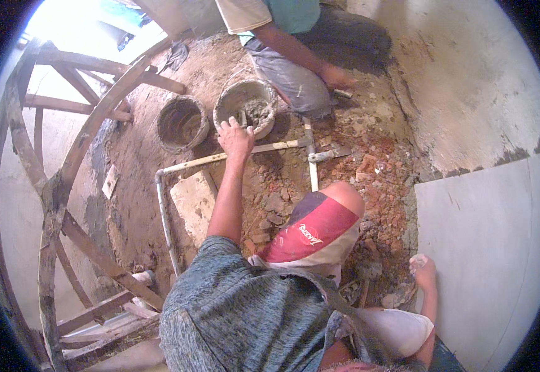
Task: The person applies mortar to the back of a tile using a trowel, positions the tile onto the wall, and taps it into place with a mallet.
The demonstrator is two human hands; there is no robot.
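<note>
My left hand (236, 140) reaches to the near rim of a bucket (218, 110) that holds wet grey mortar (256, 111). Its fingers are bent over the rim beside a thin grey piece in the bucket. Whether they grip that piece or the rim, I cannot make out. Low on the right, my right hand (423, 271) is against the left edge of a large smooth grey panel (480, 235). Its dusty fingers are curled, and what lies under them is hidden. A second bucket (166, 131), dark inside, stands left of the mortar bucket.
A co-worker (288, 68) kneels ahead, one hand (339, 77) low by a small tool (342, 93). Pale pipes (205, 160) cross the dirt near broken bricks (375, 180). A flat pale slab (194, 201) lies inside the pipes. Wooden framing (52, 192) stands left.
</note>
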